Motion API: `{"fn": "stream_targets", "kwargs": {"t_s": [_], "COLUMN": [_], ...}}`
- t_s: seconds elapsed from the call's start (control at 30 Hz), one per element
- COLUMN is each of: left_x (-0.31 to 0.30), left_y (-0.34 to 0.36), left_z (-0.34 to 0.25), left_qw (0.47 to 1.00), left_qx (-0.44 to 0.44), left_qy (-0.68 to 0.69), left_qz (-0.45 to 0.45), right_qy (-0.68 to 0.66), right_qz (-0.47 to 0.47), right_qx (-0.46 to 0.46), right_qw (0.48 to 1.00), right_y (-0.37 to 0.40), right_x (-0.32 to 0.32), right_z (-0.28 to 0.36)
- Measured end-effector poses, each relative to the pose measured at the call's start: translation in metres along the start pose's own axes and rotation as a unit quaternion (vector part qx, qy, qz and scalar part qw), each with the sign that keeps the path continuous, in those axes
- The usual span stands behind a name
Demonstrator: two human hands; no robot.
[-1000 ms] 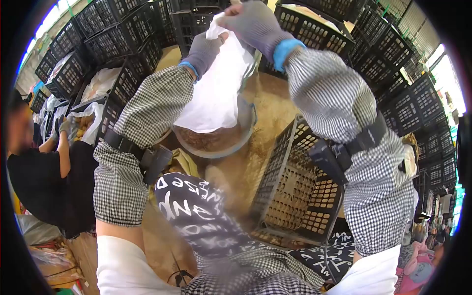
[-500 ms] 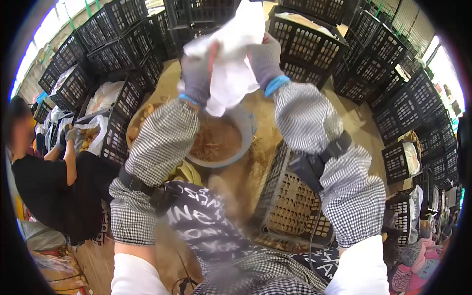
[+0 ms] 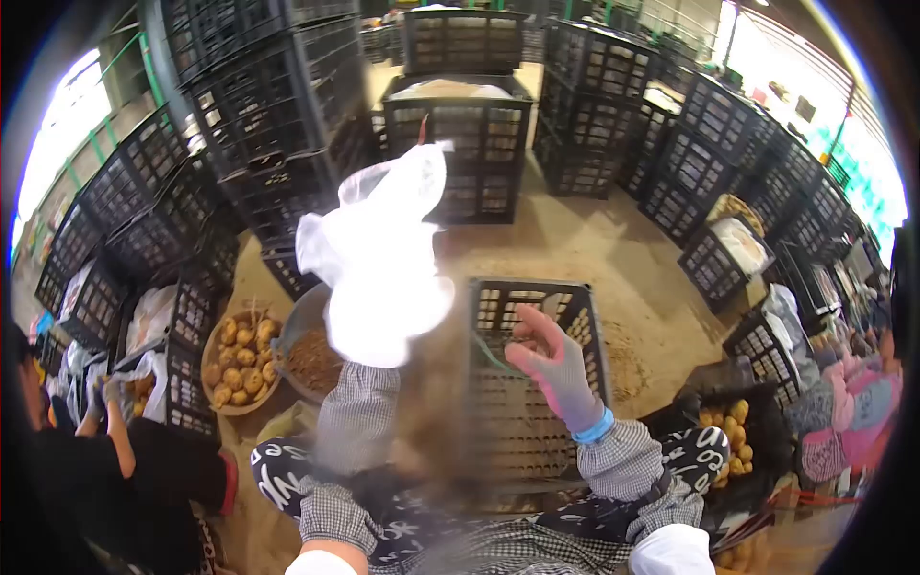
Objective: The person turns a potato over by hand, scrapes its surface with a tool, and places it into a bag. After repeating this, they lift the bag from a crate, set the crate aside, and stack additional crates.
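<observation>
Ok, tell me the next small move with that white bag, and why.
Probably bring the right hand across to a loose edge of the white bag: that hand is open and free over the black crate, while the bag billows up above the left sleeve.

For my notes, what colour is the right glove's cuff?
The cuff is blue, clearest in the head view.

The left arm (image 3: pixel 356 417) is reaching up in a checked sleeve. The left hand is hiding at the top, so its grip is not showing. The right hand (image 3: pixel 554 369) is hanging in the air in a grey and pink glove. It is lying open, with its fingers (image 3: pixel 534 328) bending a little. The right arm (image 3: pixel 623 462) is bending low, close to the body.
</observation>
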State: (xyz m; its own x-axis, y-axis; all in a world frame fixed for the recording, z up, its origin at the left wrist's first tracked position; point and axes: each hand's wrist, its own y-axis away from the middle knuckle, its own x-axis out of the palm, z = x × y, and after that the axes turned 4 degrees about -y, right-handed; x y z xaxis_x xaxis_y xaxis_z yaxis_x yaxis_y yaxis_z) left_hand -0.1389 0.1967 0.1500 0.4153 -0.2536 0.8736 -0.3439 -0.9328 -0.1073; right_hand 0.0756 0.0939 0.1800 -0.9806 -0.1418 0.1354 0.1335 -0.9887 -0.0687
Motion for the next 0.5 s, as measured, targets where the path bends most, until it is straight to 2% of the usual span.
{"fn": "stream_targets", "kwargs": {"t_s": [0.07, 0.1, 0.13, 0.2, 0.23, 0.33, 0.4, 0.43, 0.5], "left_x": [0.013, 0.018, 0.025, 0.039, 0.047, 0.066, 0.078, 0.083, 0.092], "left_y": [0.000, 0.000, -0.002, -0.005, -0.008, -0.013, -0.016, -0.017, -0.012], "left_z": [0.030, 0.044, 0.063, 0.097, 0.115, 0.158, 0.181, 0.189, 0.199], "left_qw": [0.999, 0.997, 0.995, 0.989, 0.984, 0.971, 0.960, 0.955, 0.946], "left_qx": [-0.036, -0.055, -0.075, -0.112, -0.129, -0.149, -0.163, -0.171, -0.183], "left_qy": [-0.028, -0.045, -0.056, -0.088, -0.100, -0.152, -0.174, -0.182, -0.199], "left_qz": [0.004, 0.006, 0.019, 0.047, 0.064, 0.112, 0.146, 0.161, 0.182], "right_qy": [0.147, 0.128, 0.203, 0.342, 0.391, 0.463, 0.519, 0.537, 0.593], "right_qz": [-0.070, -0.049, -0.030, -0.023, -0.038, -0.214, -0.314, -0.319, -0.331], "right_qx": [-0.081, -0.118, -0.189, -0.335, -0.352, -0.264, -0.213, -0.198, -0.157], "right_qw": [0.983, 0.983, 0.960, 0.878, 0.850, 0.819, 0.766, 0.755, 0.717], "right_y": [0.024, 0.027, 0.017, -0.005, -0.010, 0.010, 0.062, 0.088, 0.198], "right_x": [-0.023, -0.028, -0.042, -0.075, -0.093, -0.128, -0.161, -0.173, -0.204], "right_z": [-0.004, 0.002, -0.009, -0.033, -0.027, 0.037, 0.100, 0.137, 0.232]}}
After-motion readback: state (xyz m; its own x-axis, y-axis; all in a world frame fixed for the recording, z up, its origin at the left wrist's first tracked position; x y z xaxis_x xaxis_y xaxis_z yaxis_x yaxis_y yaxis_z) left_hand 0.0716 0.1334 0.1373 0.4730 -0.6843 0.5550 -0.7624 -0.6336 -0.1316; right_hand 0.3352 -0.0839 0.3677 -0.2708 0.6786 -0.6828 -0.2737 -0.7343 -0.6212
